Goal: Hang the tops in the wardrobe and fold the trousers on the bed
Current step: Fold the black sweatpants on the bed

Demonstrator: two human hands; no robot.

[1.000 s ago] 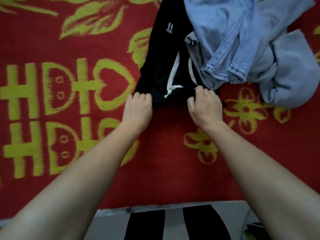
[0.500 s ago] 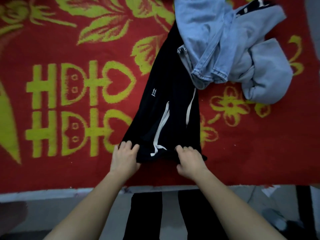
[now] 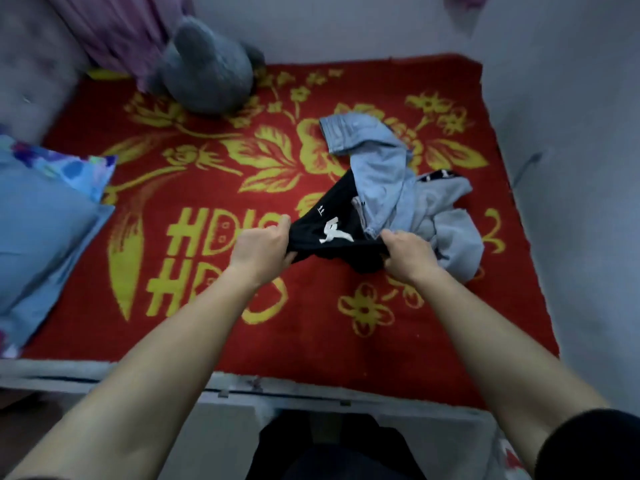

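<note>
Black drawstring trousers (image 3: 308,233) are lying on the red bed (image 3: 207,341), right of its middle. Their far end is tucking under light-blue jeans (image 3: 377,171) and a grey top (image 3: 450,230), while the left hand (image 3: 263,247) and right hand (image 3: 408,254) are each gripping one end of the waistband.

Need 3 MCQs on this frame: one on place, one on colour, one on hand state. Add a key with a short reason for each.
1. Where is the grey plush toy?
A) on the floor
B) in the person's lap
C) at the far end of the bed

2. What colour is the drawstring on the black trousers?
A) red
B) white
C) yellow

3. What are the hands doing?
A) both grip the black trousers
B) both lie flat on the bed
C) both hang free

Key:
1 C: it sits by the far wall.
2 B: the cord is pale against the black cloth.
3 A: the left hand and right hand each curl their fingers on the waistband.
</note>
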